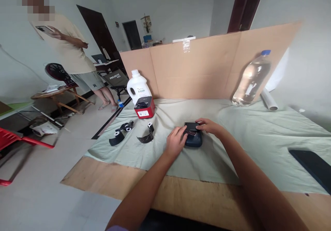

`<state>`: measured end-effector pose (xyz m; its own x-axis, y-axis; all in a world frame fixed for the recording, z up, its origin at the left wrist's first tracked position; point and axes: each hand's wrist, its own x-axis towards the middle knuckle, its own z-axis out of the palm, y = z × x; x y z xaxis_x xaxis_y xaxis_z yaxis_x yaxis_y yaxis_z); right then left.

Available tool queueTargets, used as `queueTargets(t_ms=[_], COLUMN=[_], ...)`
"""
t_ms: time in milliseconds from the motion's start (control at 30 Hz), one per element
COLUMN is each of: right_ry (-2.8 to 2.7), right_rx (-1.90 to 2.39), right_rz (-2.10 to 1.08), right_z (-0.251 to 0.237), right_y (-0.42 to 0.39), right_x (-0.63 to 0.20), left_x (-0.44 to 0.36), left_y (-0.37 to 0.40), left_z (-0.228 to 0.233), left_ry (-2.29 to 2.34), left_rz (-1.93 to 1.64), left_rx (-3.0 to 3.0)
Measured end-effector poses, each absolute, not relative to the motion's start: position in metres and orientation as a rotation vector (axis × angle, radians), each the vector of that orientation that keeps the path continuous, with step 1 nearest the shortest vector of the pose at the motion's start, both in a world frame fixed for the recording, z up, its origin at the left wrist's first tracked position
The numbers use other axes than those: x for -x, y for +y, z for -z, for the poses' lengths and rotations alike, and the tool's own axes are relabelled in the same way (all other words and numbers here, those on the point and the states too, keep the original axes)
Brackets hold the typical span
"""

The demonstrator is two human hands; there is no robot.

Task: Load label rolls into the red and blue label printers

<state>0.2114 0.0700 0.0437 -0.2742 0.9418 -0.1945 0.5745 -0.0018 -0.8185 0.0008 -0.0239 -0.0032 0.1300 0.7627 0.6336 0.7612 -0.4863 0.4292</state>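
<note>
Dark blue device (pixel 193 138) on green cloth (pixel 232 137): steadied by left hand (pixel 176 142), right hand (pixel 209 125) fingers curled on open top compartment.

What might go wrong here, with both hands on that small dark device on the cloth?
1. The left hand and right hand press on the small dark device resting on the loose, wrinkled green cloth; it may slide.
2. The tall water bottle leans against the cardboard wall; tugging the cloth could topple it.
</note>
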Motion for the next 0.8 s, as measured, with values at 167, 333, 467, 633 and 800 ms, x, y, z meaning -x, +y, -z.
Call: queueTargets(t_ms=[167,333,467,633,800], right_ry=[-1.807,-1.813,-1.817,-1.977,-2.201], right_rx=[1.534,1.53,1.558,1.486,1.249], right_rz=[-1.376,-1.408,-1.387,-1.452,-1.367], right_z=[-0.043,-0.051,-0.056,-0.06,-0.06], right_y=[0.068,0.063,0.06,0.06,0.067], right_x=[-0.218,-0.212,-0.21,-0.223,-0.237], left_x=[0.001,0.005,0.008,0.009,0.01], left_y=[-0.019,-0.02,-0.021,-0.019,-0.02], left_z=[0.01,0.01,0.007,0.01,0.012], left_ry=[1.511,1.491,1.481,1.388,1.358], left_rz=[-1.301,-1.225,-1.16,-1.207,-1.243], left_rx=[-2.4,-2.565,-2.6,-2.494,-2.394])
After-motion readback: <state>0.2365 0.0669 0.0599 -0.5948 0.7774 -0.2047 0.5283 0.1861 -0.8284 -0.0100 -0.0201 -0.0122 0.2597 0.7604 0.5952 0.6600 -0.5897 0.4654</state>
